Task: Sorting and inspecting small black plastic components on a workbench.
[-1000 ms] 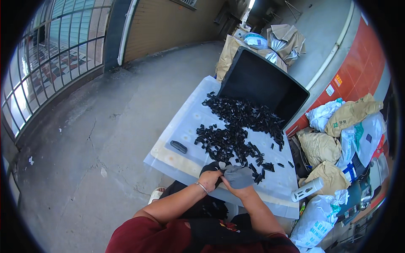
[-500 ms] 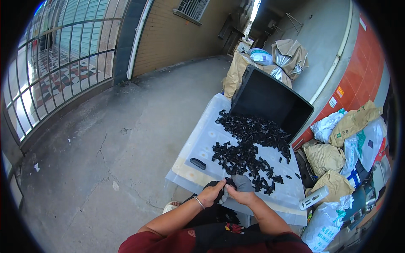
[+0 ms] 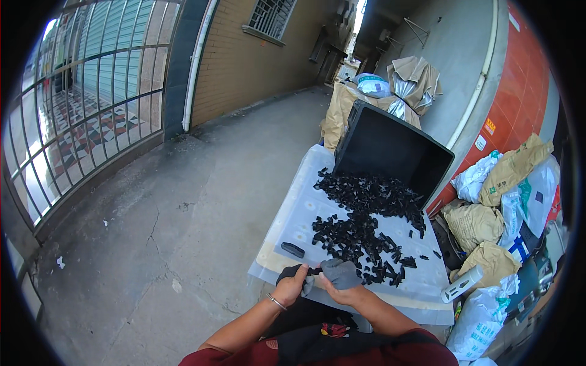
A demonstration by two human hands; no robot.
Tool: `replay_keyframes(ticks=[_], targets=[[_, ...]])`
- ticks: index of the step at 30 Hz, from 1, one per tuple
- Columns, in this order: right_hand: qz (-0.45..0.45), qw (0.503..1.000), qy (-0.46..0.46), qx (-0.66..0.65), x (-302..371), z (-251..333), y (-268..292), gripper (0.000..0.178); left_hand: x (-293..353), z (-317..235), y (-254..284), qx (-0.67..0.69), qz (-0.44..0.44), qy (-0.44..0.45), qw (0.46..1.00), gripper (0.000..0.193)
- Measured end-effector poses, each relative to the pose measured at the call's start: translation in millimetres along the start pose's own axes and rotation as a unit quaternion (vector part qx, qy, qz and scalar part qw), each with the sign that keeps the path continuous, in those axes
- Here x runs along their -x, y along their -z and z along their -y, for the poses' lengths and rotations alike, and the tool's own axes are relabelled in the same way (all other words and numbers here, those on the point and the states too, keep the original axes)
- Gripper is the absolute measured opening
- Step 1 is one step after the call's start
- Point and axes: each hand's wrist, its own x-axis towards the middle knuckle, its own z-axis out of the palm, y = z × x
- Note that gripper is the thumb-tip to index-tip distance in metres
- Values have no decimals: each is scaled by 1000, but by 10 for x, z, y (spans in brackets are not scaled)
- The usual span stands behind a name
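My left hand (image 3: 294,284) and my right hand (image 3: 345,285) are close together over the near edge of the table. Grey fabric, apparently gloves, covers the fingers of both, while the thumbs are bare. A small black plastic part (image 3: 314,271) spans the gap between them, pinched at its ends by thumbs and fingers. Just beyond my left hand lies a larger, rounded black piece (image 3: 292,249). Past my hands spreads a heap of small black plastic parts (image 3: 357,235), reaching back to the mouth of a tipped black crate (image 3: 400,143).
A pale sheet covers the table (image 3: 293,216). At its right edge lies a white perforated cylinder (image 3: 462,284). Sacks (image 3: 473,222) crowd the right side; more wrapped bundles (image 3: 348,113) stand behind the crate. Concrete floor (image 3: 201,201) stretches left towards a barred fence (image 3: 91,97).
My hands have drawn slightly apart and turned, so the small black part now shows between them. The whole view has shifted a little.
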Motion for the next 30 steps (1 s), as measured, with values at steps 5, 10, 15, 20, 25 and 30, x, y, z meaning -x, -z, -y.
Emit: replay_keyframes(ticks=[5, 10, 15, 20, 25, 30], targets=[[27, 992, 55, 108, 57, 57, 124, 11, 61, -135, -25, -144, -31, -63, 987, 46], [29, 982, 40, 185, 79, 35, 114, 16, 64, -232, 1, -208, 39, -14, 977, 51], [-6, 987, 66, 149, 95, -68, 34, 18, 29, -202, 44, -261, 39, -38, 964, 53], [-26, 978, 91, 184, 137, 31, 16, 15, 113, -242, 13, -310, 20, -53, 949, 52], [63, 968, 51, 238, 250, 12, -13, 10, 205, -243, -21, -299, 52, 12, 953, 54], [100, 956, 20, 275, 329, 168, 67, 13, 241, -198, -65, -289, 60, 46, 954, 57]])
